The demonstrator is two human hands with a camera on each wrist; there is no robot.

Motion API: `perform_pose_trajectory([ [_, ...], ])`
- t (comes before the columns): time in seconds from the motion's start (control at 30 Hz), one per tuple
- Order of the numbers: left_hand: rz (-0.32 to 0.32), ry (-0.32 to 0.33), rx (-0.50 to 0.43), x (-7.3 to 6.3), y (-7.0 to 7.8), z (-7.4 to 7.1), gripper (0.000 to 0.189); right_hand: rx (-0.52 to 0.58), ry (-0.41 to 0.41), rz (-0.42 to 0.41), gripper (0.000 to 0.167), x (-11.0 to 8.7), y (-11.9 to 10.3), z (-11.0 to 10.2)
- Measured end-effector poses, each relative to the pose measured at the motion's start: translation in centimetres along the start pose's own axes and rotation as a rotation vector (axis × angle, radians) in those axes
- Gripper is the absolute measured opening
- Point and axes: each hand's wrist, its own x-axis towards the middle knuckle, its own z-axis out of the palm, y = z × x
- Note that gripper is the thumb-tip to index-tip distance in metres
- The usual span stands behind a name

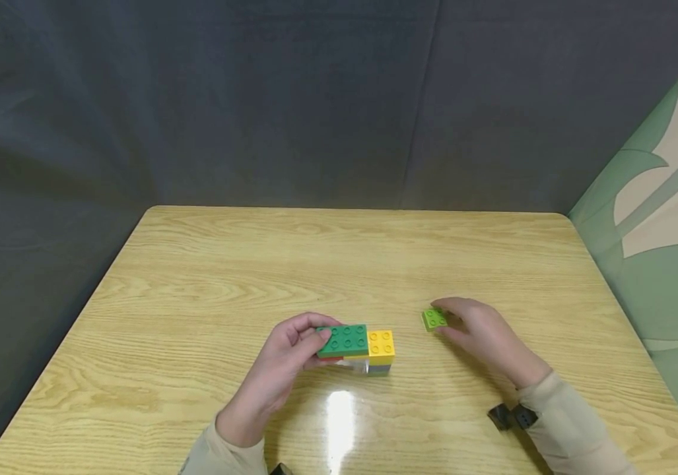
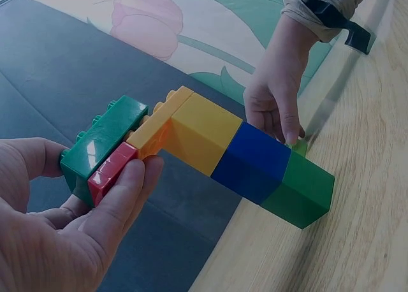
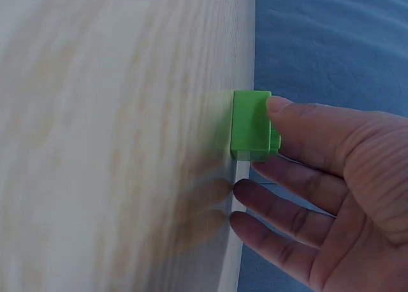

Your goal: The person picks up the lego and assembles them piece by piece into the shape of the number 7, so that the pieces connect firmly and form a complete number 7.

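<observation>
My left hand (image 1: 285, 356) grips one end of a toy brick assembly, thumb on the dark green eight-stud brick (image 1: 347, 342) and fingers at the red brick (image 2: 113, 172) below it. From there an orange-yellow brick (image 2: 156, 129) reaches across to a column. In the left wrist view that column runs from a yellow brick (image 2: 203, 134) through a blue brick (image 2: 252, 163) to a green brick (image 2: 298, 191) at the table end. To the right, my right hand (image 1: 484, 330) pinches a small lime green four-stud brick (image 1: 434, 320) between thumb and finger, low at the tabletop.
Both hands are over a wood-grain table (image 1: 226, 264). A dark cloth (image 1: 285, 105) hangs behind the table's far edge and down its left side. Leaf-patterned fabric (image 1: 665, 290) lies along the right. A black wrist strap (image 1: 513, 417) sits on the right sleeve.
</observation>
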Motion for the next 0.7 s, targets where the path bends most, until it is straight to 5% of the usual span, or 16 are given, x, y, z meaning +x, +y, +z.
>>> perform_pose_trajectory([
  [0.43, -0.024, 0.015, 0.006, -0.02, 0.03, 0.00, 0.028, -0.071, -0.025, -0.024, 0.038, 0.54, 0.10, -0.01],
  [0.7, -0.029, 0.021, 0.000, -0.05, 0.07, -0.03, 0.028, -0.023, -0.022, 0.038, 0.037, 0.21, -0.49, 0.00],
])
